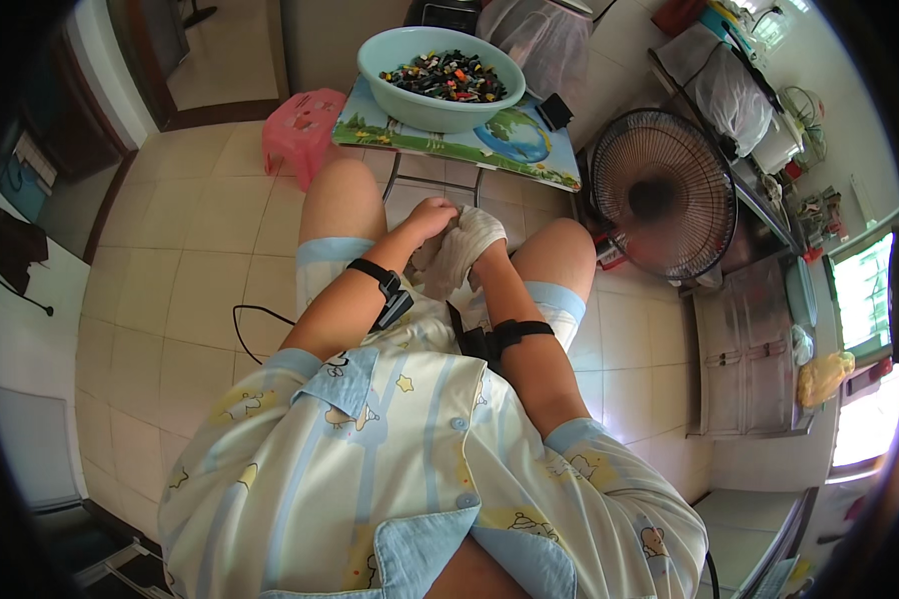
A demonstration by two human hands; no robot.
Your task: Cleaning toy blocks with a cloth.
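Observation:
My left hand (433, 217) pinches the edge of a whitish ribbed knit cloth (479, 228), perhaps a glove, between my knees. The cloth covers most of my right hand (490, 253), leaving only the part near the wrist in sight, so its fingers are hidden. Loose folds of the cloth hang down over my lap. Beyond my knees, a pale green plastic basin (434, 116) holds a heap of small mixed plastic pieces (449, 76), mostly black with some orange, yellow and white. It rests on a folding table (389, 136) with a printed landscape top.
A pink plastic stool (303, 127) stands left of the table. On the table's right side sits a small black object (554, 112). A large black fan (663, 195) stands to the right, before a counter with bags. Both forearms wear black straps with devices; a cable (251, 307) trails left.

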